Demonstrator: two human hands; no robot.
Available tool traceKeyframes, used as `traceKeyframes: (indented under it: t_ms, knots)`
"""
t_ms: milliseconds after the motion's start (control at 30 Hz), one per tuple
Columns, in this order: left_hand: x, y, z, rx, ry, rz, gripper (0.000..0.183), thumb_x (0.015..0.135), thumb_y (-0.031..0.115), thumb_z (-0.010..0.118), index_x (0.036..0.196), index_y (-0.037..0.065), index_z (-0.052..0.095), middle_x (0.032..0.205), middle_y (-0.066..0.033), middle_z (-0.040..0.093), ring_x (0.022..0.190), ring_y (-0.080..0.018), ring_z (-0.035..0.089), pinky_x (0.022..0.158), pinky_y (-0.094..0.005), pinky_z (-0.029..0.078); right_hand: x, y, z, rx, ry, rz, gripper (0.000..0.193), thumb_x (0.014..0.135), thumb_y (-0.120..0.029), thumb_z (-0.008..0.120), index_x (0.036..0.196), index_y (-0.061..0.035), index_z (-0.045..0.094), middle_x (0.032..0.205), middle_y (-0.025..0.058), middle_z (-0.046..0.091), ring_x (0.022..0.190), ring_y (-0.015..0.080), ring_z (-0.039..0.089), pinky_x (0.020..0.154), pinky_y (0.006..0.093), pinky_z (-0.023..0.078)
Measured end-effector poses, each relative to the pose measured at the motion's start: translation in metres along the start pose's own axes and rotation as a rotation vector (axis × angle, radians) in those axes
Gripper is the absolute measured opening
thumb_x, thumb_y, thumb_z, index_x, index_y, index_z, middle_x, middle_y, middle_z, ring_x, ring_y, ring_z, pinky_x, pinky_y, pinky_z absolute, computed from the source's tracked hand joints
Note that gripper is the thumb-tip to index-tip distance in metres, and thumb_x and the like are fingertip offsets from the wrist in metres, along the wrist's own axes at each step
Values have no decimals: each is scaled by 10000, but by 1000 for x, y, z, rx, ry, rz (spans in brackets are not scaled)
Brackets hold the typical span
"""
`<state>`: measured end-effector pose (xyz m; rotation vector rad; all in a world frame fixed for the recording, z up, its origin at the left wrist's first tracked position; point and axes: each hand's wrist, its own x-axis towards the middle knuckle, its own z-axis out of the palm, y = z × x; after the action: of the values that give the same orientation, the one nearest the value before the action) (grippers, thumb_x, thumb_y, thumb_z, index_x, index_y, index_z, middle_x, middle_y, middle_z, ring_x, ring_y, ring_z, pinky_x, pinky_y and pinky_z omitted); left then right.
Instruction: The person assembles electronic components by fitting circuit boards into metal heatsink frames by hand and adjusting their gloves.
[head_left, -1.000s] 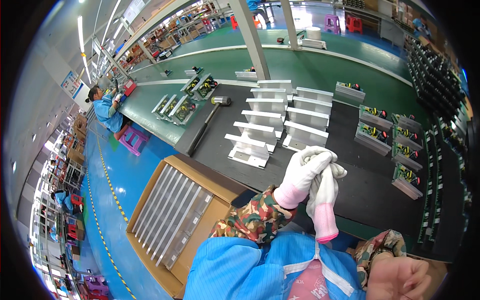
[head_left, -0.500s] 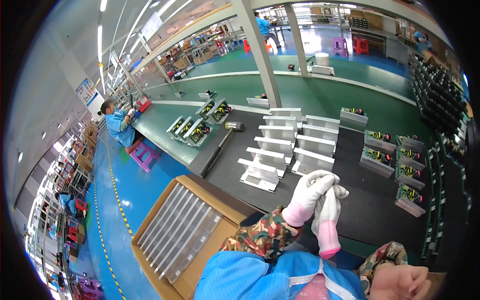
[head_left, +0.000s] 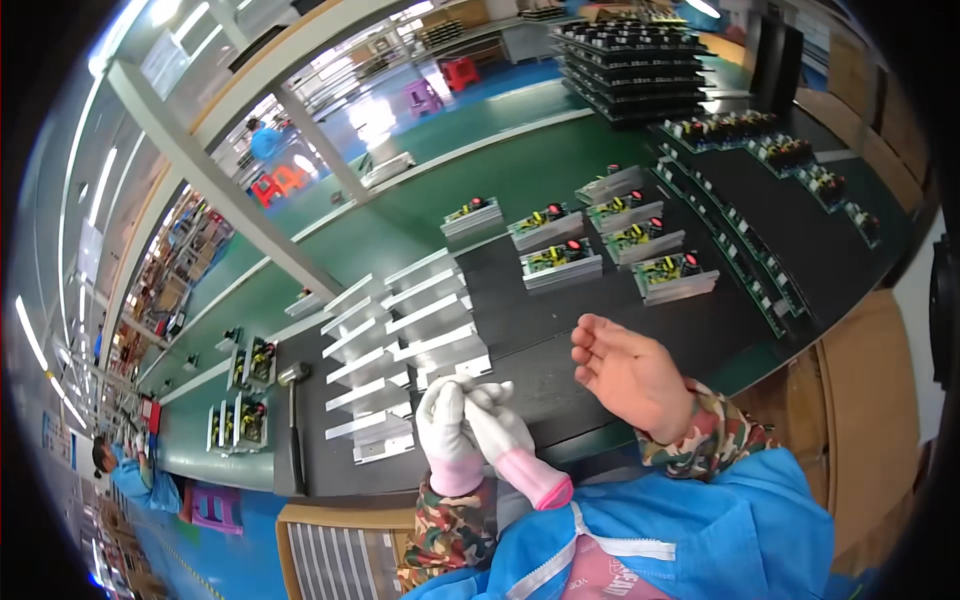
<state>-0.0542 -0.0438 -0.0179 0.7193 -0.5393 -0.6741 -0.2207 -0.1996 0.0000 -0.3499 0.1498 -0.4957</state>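
My left hand [head_left: 447, 430] wears a white knitted glove with a pink cuff. Its fingers are closed on a second glove [head_left: 508, 445], white with a pink cuff, which hangs slack with no hand inside. My right hand [head_left: 632, 378] is bare, raised over the bench's near edge to the right of the glove. Its palm shows, the fingers loosely curved with nothing in them. Just beyond my left hand stand two rows of silver metal brackets [head_left: 368, 397] on the black mat.
A mallet [head_left: 293, 430] lies left of the brackets. Circuit boards on metal plates [head_left: 562, 268] stand behind my right hand; strips of boards [head_left: 735, 245] lie farther right. Black trays [head_left: 635, 75] are stacked at the back. An open carton [head_left: 287, 550] sits at the near left. A co-worker [head_left: 140, 480] sits far left.
My view has swung right. My right hand has risen from the lower right corner to above the bench edge. The loose glove stays in my left hand.
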Motion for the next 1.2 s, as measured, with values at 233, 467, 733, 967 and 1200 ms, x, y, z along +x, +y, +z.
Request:
traceKeyframes:
  t_ms: [233, 467, 733, 967, 1200]
  knots:
    - [2, -6, -6, 14, 18, 2, 174, 1024, 142, 536, 1050, -16, 605, 710, -115, 657, 805, -276, 712, 879, -481, 582, 1, 10, -18, -89, 71, -47, 251, 955, -14, 542, 1196, -71, 575, 1111, 72, 617, 947, 159, 575, 835, 285, 449]
    - [3, -11, -11, -12, 34, 0, 175, 1027, 138, 525, 1054, -15, 605, 700, -116, 656, 798, -274, 711, 877, -484, 581, 6, 12, -23, -92, 30, -22, 265, 932, 31, 554, 1174, -75, 572, 1103, 70, 614, 945, 150, 573, 837, 282, 446]
    - [3, -13, -15, -17, 33, -4, 175, 1031, 139, 518, 1057, -14, 598, 699, -119, 656, 792, -274, 711, 874, -484, 581, 7, 13, -24, -94, 21, -16, 233, 936, 30, 564, 1144, -74, 571, 1095, 69, 615, 932, 149, 579, 832, 283, 450]
    - [0, -12, -17, -18, 56, -15, 172, 1033, 144, 518, 1053, -11, 591, 697, -115, 656, 789, -265, 712, 872, -472, 584, 5, 17, -16, -146, 73, -23, 206, 936, -4, 613, 1128, -73, 586, 1048, 57, 622, 889, 131, 587, 806, 269, 455]
    - [-1, -13, -17, -33, 88, -32, 171, 1033, 152, 524, 1047, -5, 590, 699, -109, 657, 790, -261, 716, 874, -461, 586, 5, 22, -25, -112, 10, -30, 78, 968, -69, 600, 1044, -68, 586, 980, 61, 620, 834, 148, 550, 791, 304, 445]
